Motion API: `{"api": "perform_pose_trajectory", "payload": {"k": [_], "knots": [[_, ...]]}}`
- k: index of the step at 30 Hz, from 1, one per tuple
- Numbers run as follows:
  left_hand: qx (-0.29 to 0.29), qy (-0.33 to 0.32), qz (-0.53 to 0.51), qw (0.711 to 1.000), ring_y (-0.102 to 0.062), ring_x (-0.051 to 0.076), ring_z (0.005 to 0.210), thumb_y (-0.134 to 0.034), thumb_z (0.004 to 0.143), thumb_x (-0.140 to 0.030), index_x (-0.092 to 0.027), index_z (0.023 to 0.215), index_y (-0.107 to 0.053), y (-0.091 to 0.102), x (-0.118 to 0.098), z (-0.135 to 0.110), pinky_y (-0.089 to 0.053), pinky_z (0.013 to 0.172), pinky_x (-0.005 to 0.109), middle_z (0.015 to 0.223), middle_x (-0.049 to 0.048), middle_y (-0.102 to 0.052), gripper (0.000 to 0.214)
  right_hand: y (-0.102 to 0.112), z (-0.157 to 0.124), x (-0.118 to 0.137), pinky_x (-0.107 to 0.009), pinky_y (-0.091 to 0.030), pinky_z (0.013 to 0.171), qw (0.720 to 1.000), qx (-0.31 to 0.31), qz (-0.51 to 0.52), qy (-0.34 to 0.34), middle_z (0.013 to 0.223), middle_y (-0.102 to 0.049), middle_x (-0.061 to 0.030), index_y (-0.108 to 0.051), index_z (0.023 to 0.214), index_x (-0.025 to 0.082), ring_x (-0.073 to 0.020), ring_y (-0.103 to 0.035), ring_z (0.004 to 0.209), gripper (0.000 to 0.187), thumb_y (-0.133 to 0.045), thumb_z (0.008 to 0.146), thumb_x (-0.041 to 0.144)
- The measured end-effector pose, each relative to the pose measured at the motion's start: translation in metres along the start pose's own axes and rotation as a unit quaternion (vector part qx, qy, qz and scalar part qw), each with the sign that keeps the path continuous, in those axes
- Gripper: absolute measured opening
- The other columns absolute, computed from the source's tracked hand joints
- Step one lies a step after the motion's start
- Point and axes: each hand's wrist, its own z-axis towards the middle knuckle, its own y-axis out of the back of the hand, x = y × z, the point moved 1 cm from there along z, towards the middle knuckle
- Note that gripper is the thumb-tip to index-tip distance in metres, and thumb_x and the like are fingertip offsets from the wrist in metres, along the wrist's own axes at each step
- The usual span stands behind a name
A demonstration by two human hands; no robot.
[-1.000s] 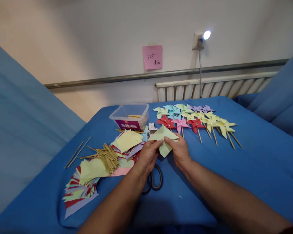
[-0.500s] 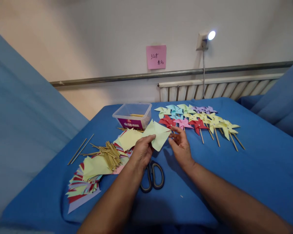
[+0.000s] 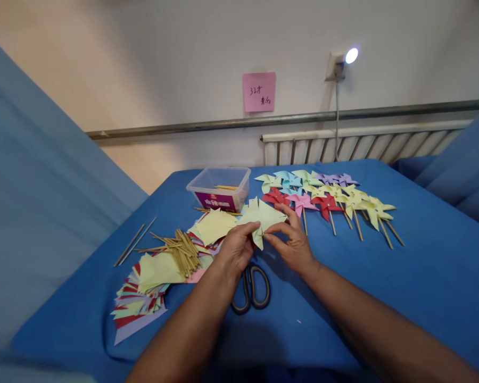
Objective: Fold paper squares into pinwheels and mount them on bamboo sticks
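a pale wall (image 3: 163, 80) backs a blue cloth (image 3: 343, 314), and on that cloth we take the clear tub (image 3: 217, 200) as our mark; behind it and off to its right a radiator (image 3: 274, 153) runs along the wall; to its right lie paper pinwheels (image 3: 327, 204) on sticks; nearer us than the tub and to its left are a heap of sticks (image 3: 186, 254) and a fanned stack of coloured paper (image 3: 138, 308); straight toward us and a little right of it, black scissor handles (image 3: 267, 290) rest on the cloth.

half a second ago our right hand (image 3: 296, 246) stood looser at the right corner of the pale green sheet (image 3: 269, 214); now its thumb and forefinger have come in to the lower edge, and the sheet looks less flat, its cut points standing apart; we take this to mean that both hands now work the paper, rather than one merely carrying it.

the sheet is just right of the tub and nearer us; our left hand (image 3: 238, 247) grips it, thumb on top, fingers mostly hidden beneath; our right thumb and forefinger pinch a lower point, while another finger stretches along the right corner.
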Motion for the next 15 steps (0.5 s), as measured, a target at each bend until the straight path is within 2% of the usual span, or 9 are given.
{"api": "perform_pose_trajectory", "payload": {"k": [4, 9, 15], "knots": [[0.009, 0.001, 0.017, 1.000, -0.063, 0.015, 0.068, -0.079, 0.056, -0.012, -0.009, 0.081, -0.072, -0.001, 0.004, 0.001, -0.050, 0.072, 0.026, 0.078, 0.0064, -0.073, 0.026, -0.001, 0.000, -0.003, -0.041, -0.037, 0.103, 0.999, -0.020, 0.026, -0.041, 0.128, -0.052, -0.0077, -0.068, 0.074, 0.022, -0.0257, -0.049, 0.122, 0.010, -0.067, 0.081, 0.030], [0.019, -0.012, 0.039, 0.999, -0.063, 0.014, 0.067, -0.081, 0.056, -0.015, -0.009, 0.077, -0.073, -0.001, 0.009, 0.001, -0.048, 0.071, 0.026, 0.075, 0.0059, -0.072, 0.023, -0.001, 0.000, -0.010, -0.040, -0.039, 0.100, 0.993, -0.060, 0.036, -0.095, 0.116, -0.058, -0.0091, -0.064, 0.072, 0.021, -0.0238, -0.055, 0.113, 0.015, -0.064, 0.082, 0.032], [0.006, -0.014, 0.088, 0.996, -0.061, 0.014, 0.062, -0.082, 0.055, -0.019, -0.010, 0.077, -0.074, 0.001, 0.011, 0.000, -0.047, 0.065, 0.025, 0.070, 0.0047, -0.071, 0.025, -0.001, 0.002, -0.017, -0.040, -0.041, 0.098, 0.992, -0.076, 0.027, -0.102, 0.111, -0.060, -0.0092, -0.063, 0.070, 0.021, -0.0238, -0.057, 0.109, 0.016, -0.064, 0.080, 0.033]]}}
